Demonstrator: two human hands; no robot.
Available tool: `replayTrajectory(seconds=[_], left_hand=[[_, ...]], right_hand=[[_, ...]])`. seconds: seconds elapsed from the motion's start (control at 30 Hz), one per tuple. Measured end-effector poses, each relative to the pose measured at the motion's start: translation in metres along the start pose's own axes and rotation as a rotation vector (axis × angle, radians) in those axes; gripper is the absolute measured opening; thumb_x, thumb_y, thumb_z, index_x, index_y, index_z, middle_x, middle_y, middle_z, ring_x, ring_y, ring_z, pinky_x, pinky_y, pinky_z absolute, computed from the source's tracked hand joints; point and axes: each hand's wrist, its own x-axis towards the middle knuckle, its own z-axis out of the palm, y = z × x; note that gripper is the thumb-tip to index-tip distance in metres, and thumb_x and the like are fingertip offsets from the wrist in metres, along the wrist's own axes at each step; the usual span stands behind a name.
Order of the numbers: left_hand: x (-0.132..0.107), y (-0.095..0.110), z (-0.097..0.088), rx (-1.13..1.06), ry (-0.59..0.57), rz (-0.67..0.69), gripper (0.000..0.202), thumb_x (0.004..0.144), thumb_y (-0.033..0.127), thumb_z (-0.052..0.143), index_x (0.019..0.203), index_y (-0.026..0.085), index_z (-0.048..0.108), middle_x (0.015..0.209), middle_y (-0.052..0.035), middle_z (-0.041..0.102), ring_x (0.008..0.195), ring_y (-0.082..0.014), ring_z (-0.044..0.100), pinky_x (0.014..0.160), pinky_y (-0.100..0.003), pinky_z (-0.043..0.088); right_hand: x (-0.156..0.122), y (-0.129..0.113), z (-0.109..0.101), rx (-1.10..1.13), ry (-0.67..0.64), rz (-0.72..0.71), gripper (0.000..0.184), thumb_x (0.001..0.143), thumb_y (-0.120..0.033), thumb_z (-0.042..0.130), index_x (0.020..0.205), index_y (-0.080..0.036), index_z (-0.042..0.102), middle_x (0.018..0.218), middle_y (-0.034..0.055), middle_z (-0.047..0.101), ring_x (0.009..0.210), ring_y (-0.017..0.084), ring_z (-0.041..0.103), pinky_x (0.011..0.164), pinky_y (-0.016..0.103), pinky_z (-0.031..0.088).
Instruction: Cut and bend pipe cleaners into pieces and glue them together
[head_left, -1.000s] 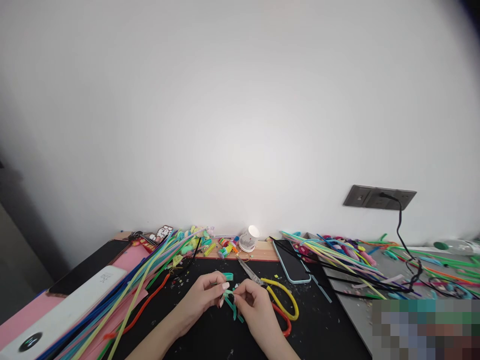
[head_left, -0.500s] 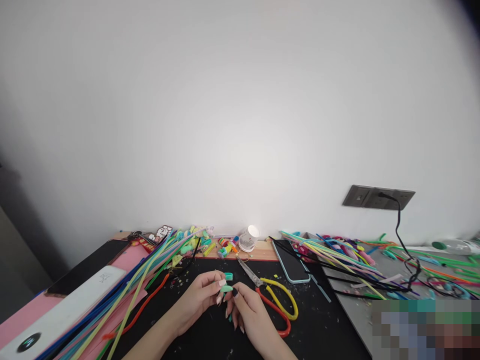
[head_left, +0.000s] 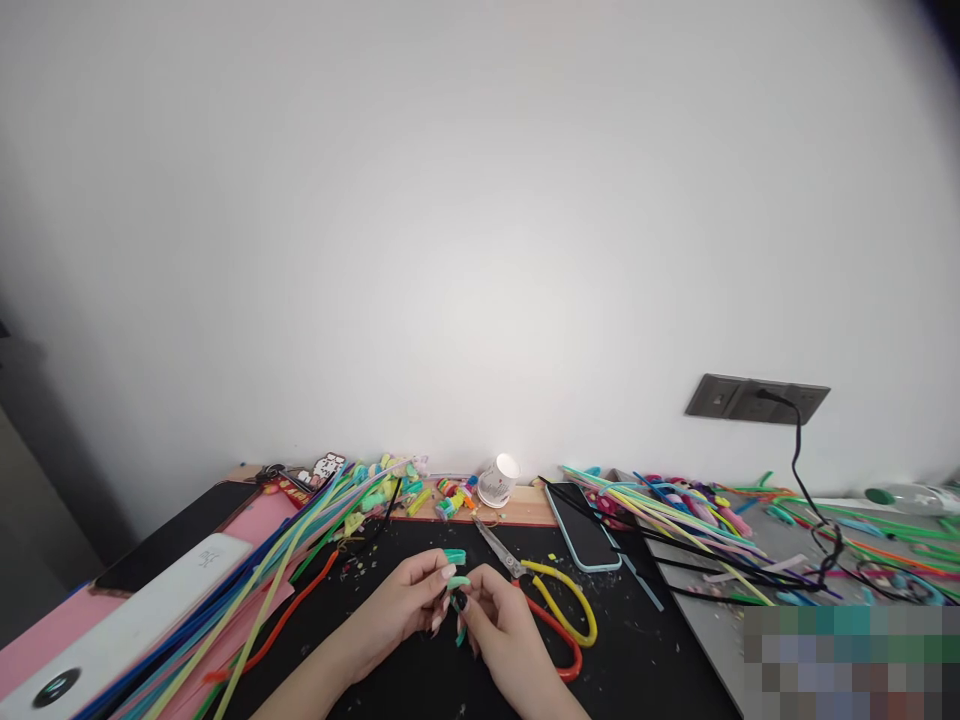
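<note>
A short mint-green pipe cleaner (head_left: 454,556), bent into loops, is held over the black mat (head_left: 630,660). My left hand (head_left: 405,608) pinches it between thumb and fingertips. Opposite, my right hand (head_left: 499,622) has its thumb and fingers closed on a curved part of the same piece, and a bit of green shows below the fingertips. Scissors (head_left: 517,568) with one yellow and one red handle lie just right of my right hand, blades towards the wall. The fingers partly cover the pipe cleaner's shape.
Long pipe cleaners (head_left: 247,600) lie on the left beside a white device (head_left: 150,620). A paper cup (head_left: 498,482) and a phone (head_left: 583,530) stand or lie towards the wall. More pipe cleaners (head_left: 697,540) spread over the right side. A black cable (head_left: 798,450) hangs from the wall socket (head_left: 724,397).
My right fingers have shifted slightly on the green pipe cleaner, and its near part now arches up between the hands. My left hand keeps its pinch.
</note>
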Motion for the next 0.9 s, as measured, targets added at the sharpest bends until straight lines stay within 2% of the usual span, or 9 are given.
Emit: replayTrajectory(seconds=[0.1,0.23,0.37,0.53,0.63,0.7,0.8,0.9], left_hand=[[0.0019,-0.0019,-0.0012,0.016,-0.008,0.02,0.033,0.075,0.045,0.056,0.066,0.016,0.043,0.053,0.0064,0.042,0.043,-0.0051,0.032,0.045,-0.019,0.026],[0.0025,-0.0047,-0.0028,0.032,-0.029,0.021,0.033,0.075,0.044,0.056,0.065,0.015,0.044,0.051,0.0066,0.041,0.042,-0.0049,0.03,0.043,-0.019,0.025],[0.0016,-0.0054,-0.0024,0.051,-0.052,0.002,0.032,0.075,0.043,0.056,0.066,0.015,0.045,0.052,0.0061,0.043,0.043,-0.0051,0.033,0.043,-0.018,0.026],[0.0036,-0.0069,-0.003,0.056,-0.026,0.011,0.028,0.076,0.042,0.056,0.073,0.017,0.044,0.055,0.0062,0.047,0.044,-0.0056,0.041,0.043,-0.017,0.031],[0.005,-0.0089,-0.0047,0.133,0.001,-0.031,0.027,0.08,0.044,0.049,0.078,0.018,0.044,0.055,0.0048,0.052,0.037,-0.0045,0.04,0.036,-0.015,0.025],[0.0047,-0.0096,-0.0051,0.199,0.001,-0.063,0.033,0.082,0.048,0.043,0.072,0.016,0.045,0.051,0.0029,0.054,0.03,-0.0035,0.036,0.031,-0.015,0.017],[0.0028,-0.0085,-0.0042,0.221,-0.015,-0.087,0.041,0.083,0.051,0.039,0.063,0.016,0.044,0.042,0.0028,0.05,0.025,-0.0024,0.028,0.029,-0.018,0.01],[0.0008,-0.0063,-0.0025,0.176,-0.019,-0.091,0.04,0.082,0.051,0.04,0.062,0.016,0.043,0.038,0.0055,0.045,0.024,-0.0016,0.022,0.029,-0.018,0.009]], right_hand=[[0.0002,0.0019,-0.0004,-0.022,0.002,0.0,0.015,0.082,-0.027,0.047,0.072,-0.016,0.046,0.056,-0.0056,0.044,0.045,0.006,0.037,0.043,0.017,0.029],[0.0003,0.0033,-0.0004,-0.042,0.021,0.003,0.029,0.085,-0.037,0.041,0.064,-0.017,0.041,0.051,-0.0063,0.041,0.041,0.005,0.035,0.04,0.017,0.026],[0.0005,0.0045,0.0011,-0.034,0.006,0.042,0.036,0.086,-0.043,0.035,0.062,-0.018,0.041,0.047,-0.0063,0.04,0.037,0.005,0.033,0.037,0.017,0.024],[0.0002,0.0038,0.0005,-0.093,0.047,0.036,0.036,0.086,-0.04,0.036,0.058,-0.018,0.038,0.046,-0.0062,0.038,0.038,0.006,0.033,0.038,0.018,0.025],[0.0005,0.0014,-0.0017,-0.142,0.085,0.002,0.035,0.086,-0.037,0.036,0.057,-0.019,0.035,0.047,-0.0062,0.036,0.041,0.007,0.034,0.041,0.018,0.026],[0.001,0.0005,-0.0028,-0.154,0.091,0.0,0.034,0.086,-0.036,0.036,0.057,-0.019,0.034,0.047,-0.0064,0.035,0.042,0.007,0.034,0.042,0.019,0.026],[0.0014,0.0015,-0.0027,-0.167,0.086,0.008,0.034,0.087,-0.036,0.036,0.057,-0.019,0.034,0.047,-0.0065,0.034,0.042,0.007,0.033,0.042,0.019,0.026],[0.0015,0.0038,-0.0014,-0.166,0.079,0.011,0.034,0.087,-0.037,0.035,0.058,-0.019,0.034,0.046,-0.0065,0.034,0.041,0.007,0.033,0.041,0.019,0.024]])
